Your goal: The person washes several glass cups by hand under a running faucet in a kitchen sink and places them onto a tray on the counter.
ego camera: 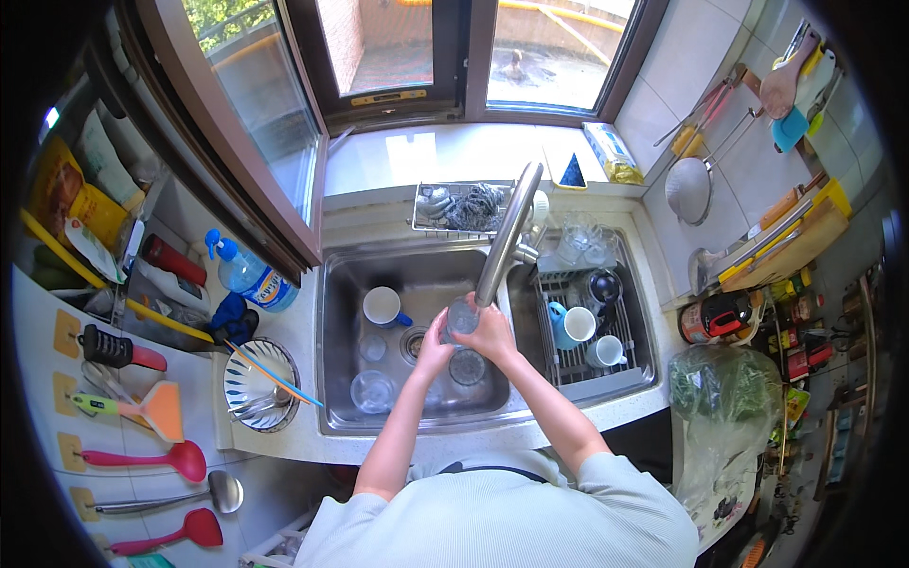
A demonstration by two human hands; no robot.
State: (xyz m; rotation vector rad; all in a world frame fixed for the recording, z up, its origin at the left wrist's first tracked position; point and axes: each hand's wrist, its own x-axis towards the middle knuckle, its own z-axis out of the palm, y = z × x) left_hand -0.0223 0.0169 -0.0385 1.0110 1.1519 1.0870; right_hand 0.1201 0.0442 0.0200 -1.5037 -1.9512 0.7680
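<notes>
Over the left basin of the steel sink [334,334], a clear drinking glass [463,317] is held between my left hand [433,346] and my right hand [493,334]. It is just under the end of the metal faucet [508,234]; whether water runs cannot be made out. Below my hands, another glass [466,367] stands in the basin. A white mug with a blue handle [383,306], a small glass [372,348] and a wider clear glass vessel [373,391] are to the left, around the drain [413,346].
The right basin holds a drying rack [568,369] with a blue mug [572,327], a pale cup [606,351] and several glasses [582,241]. A wire caddy [461,228] with scourers sits behind the sink. Left are a soap bottle [263,284] and a patterned bowl [241,376] with utensils.
</notes>
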